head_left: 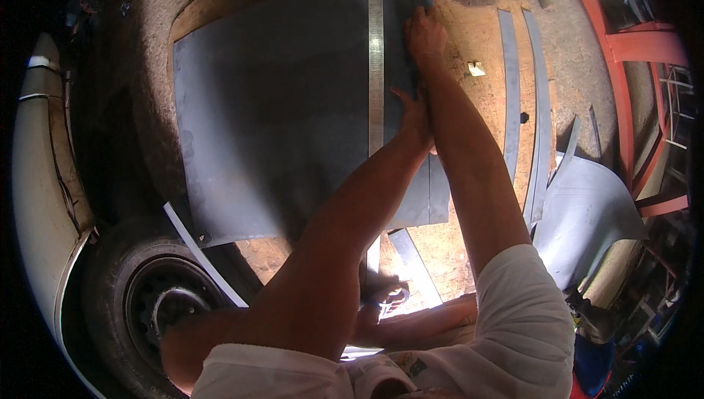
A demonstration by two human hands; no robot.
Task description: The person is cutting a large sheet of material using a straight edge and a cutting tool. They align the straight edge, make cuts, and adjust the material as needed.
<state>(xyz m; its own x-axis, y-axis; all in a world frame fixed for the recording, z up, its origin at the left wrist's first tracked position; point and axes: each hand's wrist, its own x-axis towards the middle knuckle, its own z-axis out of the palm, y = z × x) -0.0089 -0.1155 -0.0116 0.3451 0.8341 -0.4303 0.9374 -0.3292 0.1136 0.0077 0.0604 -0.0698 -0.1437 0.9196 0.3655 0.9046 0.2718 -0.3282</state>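
Note:
A large dark grey metal sheet [279, 120] lies flat in front of me. A long steel ruler [375, 54] runs over it from far to near, close to its right side. My right hand [427, 36] is at the sheet's far right edge, its fingers bent; whatever they hold is hidden. Nearer to me, my left hand [416, 119] rests at the same edge, to the right of the ruler. Its thumb sticks out over the sheet, while its other fingers are mostly hidden by my right forearm. A thin line runs along the sheet's near right part.
The sheet lies on a wooden board [469, 98]. Narrow metal strips [509, 91] and a small yellowish piece [477, 69] lie at right, beside a curved metal sheet [587, 208]. A red metal frame [623, 105] stands far right. A wheel [165, 289] is at lower left.

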